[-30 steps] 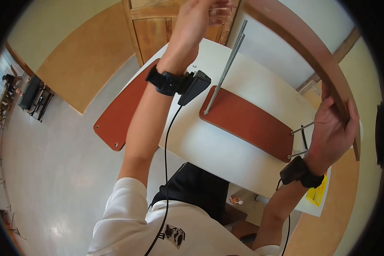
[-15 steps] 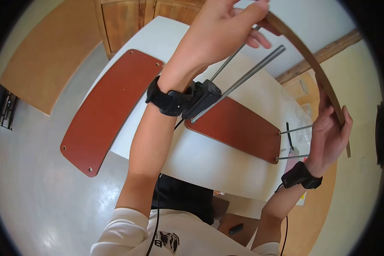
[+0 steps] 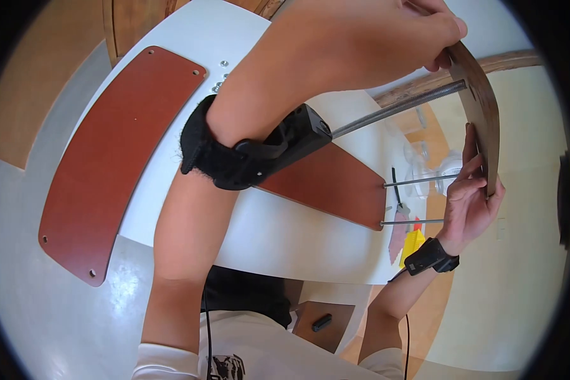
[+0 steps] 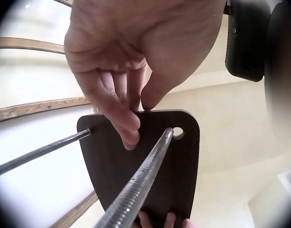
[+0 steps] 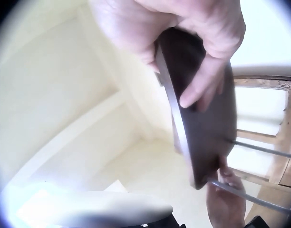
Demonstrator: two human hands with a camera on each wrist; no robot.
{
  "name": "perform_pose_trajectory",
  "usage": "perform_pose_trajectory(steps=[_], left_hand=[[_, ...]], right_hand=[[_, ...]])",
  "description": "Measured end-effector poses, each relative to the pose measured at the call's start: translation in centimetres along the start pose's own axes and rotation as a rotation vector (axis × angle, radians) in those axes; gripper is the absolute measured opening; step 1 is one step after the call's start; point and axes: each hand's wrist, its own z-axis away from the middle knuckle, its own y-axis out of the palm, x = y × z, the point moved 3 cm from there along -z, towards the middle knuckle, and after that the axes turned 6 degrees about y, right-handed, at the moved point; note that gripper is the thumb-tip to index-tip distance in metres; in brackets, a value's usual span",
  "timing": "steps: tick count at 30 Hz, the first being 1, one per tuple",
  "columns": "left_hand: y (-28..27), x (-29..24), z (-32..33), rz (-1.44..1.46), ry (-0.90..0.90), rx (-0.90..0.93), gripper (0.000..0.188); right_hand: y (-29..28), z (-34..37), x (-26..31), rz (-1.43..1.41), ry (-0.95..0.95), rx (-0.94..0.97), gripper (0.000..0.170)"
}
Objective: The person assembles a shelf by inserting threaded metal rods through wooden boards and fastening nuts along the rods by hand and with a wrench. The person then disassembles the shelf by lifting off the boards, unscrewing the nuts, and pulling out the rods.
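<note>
My left hand (image 3: 361, 50) pinches the upper end of a curved brown board (image 3: 484, 107), thumb on one face and fingers on the other. Further along, my right hand (image 3: 472, 202) grips the same board by its edge. Toward the left-hand end reach the tips of two long threaded rods; the nearer rod (image 4: 140, 185) has its tip right beside a corner hole, and the other rod (image 4: 45, 152) meets the opposite corner. These rods rise from a red-brown board (image 3: 335, 180) on the table. At its right end stand two more rods (image 3: 421, 181), running behind my right hand.
A second red-brown board (image 3: 114, 158) with corner holes lies left on the white table (image 3: 278, 250), overhanging its edge. Several nuts (image 3: 223, 64) lie beside it. On the right are a yellow basket (image 3: 413, 244), a pinkish piece (image 3: 398, 234) and clear jars (image 3: 449, 166).
My left hand, earlier off the board with fingers extended, now grips its upper end. The held board has come closer to the rod tips. The head view has turned to the right.
</note>
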Motion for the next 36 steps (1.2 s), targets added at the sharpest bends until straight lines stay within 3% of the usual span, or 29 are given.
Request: perform_pose_trajectory(steps=[2, 6, 8, 12, 14, 15, 17, 18, 36], left_hand=[[-0.3, -1.4, 0.5, -0.029, -0.189, 0.016, 0.036], [0.2, -1.0, 0.5, -0.154, -0.305, -0.107, 0.037], [-0.6, 0.6, 0.8, 0.077, 0.024, 0.027, 0.035], [1.3, -2.5, 1.6, -0.197, 0.088, -0.198, 0.035], [0.5, -3.9, 0.7, -0.201, -0.346, -0.209, 0.037], [0.1, -2.2, 0.6, -0.196, -0.34, -0.215, 0.037], [-1.7, 3.8, -0.1, -0.416, 0.061, -0.348, 0.038], [-2.1, 3.8, 0.1, -0.528, 0.261, -0.414, 0.038], [-0.9, 4.9, 2.3, -0.623, 0.365, -0.419, 0.025]], right_hand=[[0.3, -0.1, -0.2, 0.017, 0.008, 0.0, 0.062], [0.7, -0.2, -0.5, 0.02, 0.019, -0.009, 0.064], [0.6, -0.3, -0.6, 0.032, 0.019, -0.01, 0.065], [0.3, -0.4, -0.9, 0.034, -0.014, 0.041, 0.07], [0.5, -0.5, -0.8, 0.014, -0.022, 0.042, 0.072], [0.7, -0.5, -0.7, 0.022, -0.016, 0.044, 0.072], [0.9, -0.7, -1.0, -0.025, 0.02, 0.001, 0.075], [0.9, -0.7, -1.0, -0.024, 0.029, 0.003, 0.075], [0.4, 0.3, -0.2, 0.02, 0.024, -0.035, 0.091]])
